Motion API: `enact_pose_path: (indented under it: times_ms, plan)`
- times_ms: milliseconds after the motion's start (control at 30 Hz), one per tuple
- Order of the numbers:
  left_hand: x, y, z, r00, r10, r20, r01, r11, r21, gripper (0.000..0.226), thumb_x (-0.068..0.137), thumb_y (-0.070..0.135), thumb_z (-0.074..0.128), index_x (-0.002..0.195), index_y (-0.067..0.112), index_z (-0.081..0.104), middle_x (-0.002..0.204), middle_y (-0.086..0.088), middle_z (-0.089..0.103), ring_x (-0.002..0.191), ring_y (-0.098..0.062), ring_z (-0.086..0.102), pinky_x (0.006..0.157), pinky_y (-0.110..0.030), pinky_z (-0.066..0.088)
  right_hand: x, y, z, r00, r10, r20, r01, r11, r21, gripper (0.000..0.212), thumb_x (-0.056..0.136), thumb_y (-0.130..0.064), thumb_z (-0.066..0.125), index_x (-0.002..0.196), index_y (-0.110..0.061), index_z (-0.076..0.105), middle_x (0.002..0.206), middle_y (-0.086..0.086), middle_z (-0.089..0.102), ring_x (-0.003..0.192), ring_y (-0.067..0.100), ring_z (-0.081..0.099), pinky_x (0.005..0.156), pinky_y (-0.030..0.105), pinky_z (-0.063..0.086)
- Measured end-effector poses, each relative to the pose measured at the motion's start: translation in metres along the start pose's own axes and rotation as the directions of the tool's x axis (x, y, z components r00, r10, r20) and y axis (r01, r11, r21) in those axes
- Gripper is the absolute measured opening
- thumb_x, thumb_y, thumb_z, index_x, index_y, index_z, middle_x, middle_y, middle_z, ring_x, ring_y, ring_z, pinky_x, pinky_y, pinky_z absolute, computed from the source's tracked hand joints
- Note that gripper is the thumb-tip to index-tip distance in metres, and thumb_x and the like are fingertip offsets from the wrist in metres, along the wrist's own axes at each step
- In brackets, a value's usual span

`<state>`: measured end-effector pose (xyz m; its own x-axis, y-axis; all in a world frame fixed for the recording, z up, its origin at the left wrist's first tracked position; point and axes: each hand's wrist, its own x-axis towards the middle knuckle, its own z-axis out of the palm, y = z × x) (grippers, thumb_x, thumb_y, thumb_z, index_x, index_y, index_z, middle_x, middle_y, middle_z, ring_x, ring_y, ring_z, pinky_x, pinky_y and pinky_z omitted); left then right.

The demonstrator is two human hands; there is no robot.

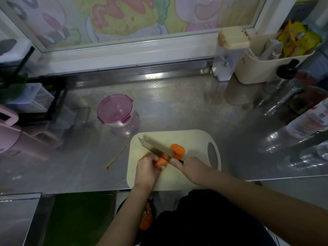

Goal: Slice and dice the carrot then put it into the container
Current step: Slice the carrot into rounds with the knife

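Note:
A cream cutting board (193, 139) lies at the counter's front edge. On it my left hand (146, 170) grips the orange carrot (162, 161), fingers curled over it. My right hand (186, 166) holds a knife (154, 148) by its dark handle; the blade points up-left and sits on the carrot's cut end. Cut carrot slices (177, 150) lie in a small heap just right of the blade. A round container with a purple clip lid (115, 109), lid closed, stands behind the board to the left.
A thin carrot peel strip (115, 158) lies on the steel counter (177, 103) left of the board. A pink jug (8, 132) and black rack (44, 96) stand at left; a beige bin (262, 68), dispenser (229, 52) and bottles (305, 119) at right.

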<state>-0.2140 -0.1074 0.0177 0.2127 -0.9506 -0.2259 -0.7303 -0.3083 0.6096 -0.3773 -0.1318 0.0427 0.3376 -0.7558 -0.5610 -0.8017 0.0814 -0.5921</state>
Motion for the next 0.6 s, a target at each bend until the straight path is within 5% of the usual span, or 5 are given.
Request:
enact_pose_path:
  times_ms: [100,200,333,600]
  plan:
    - [-0.001,-0.001,0.003,1.000,0.005,-0.011,-0.006,1.000,-0.011,0.021,0.069,0.010,0.078,0.075,0.019,0.059,0.085,0.009,0.053,0.079,-0.010,0.049,0.065,-0.010,0.029,0.009,-0.006,0.004,0.999,-0.022,0.026,0.020,0.997,0.076,0.051,0.100,-0.045,0.032,0.119,-0.005,0.056,0.108,0.016,0.062,0.101,0.031,0.059,0.082,0.032,0.043]
    - [-0.002,-0.004,0.006,0.999,0.019,-0.032,-0.019,1.000,-0.005,0.017,0.067,0.009,0.078,0.076,0.012,0.064,0.082,0.008,0.053,0.077,-0.012,0.050,0.065,-0.011,0.029,0.018,-0.010,0.014,0.999,0.044,0.030,-0.047,0.995,0.087,0.042,0.104,-0.029,0.028,0.140,-0.011,0.042,0.105,0.019,0.059,0.100,0.032,0.059,0.081,0.037,0.046]
    - [-0.003,-0.002,0.007,0.999,0.009,-0.052,-0.009,1.000,0.000,0.018,0.068,0.009,0.079,0.077,0.008,0.063,0.081,0.005,0.053,0.075,-0.013,0.048,0.063,-0.014,0.029,0.027,-0.016,0.014,0.999,-0.023,0.027,0.021,0.998,0.053,0.051,0.100,-0.045,0.031,0.109,-0.003,0.058,0.092,0.014,0.062,0.096,0.033,0.060,0.076,0.036,0.044]
    - [-0.005,-0.003,0.008,0.998,-0.020,-0.051,0.018,0.998,-0.055,0.026,0.067,0.007,0.078,0.088,0.009,0.063,0.088,0.005,0.055,0.080,-0.009,0.049,0.066,-0.011,0.030,0.030,-0.012,0.009,0.999,-0.048,0.022,0.046,0.997,0.066,0.044,0.098,-0.049,0.033,0.101,-0.010,0.055,0.103,0.017,0.063,0.097,0.033,0.060,0.082,0.038,0.045]
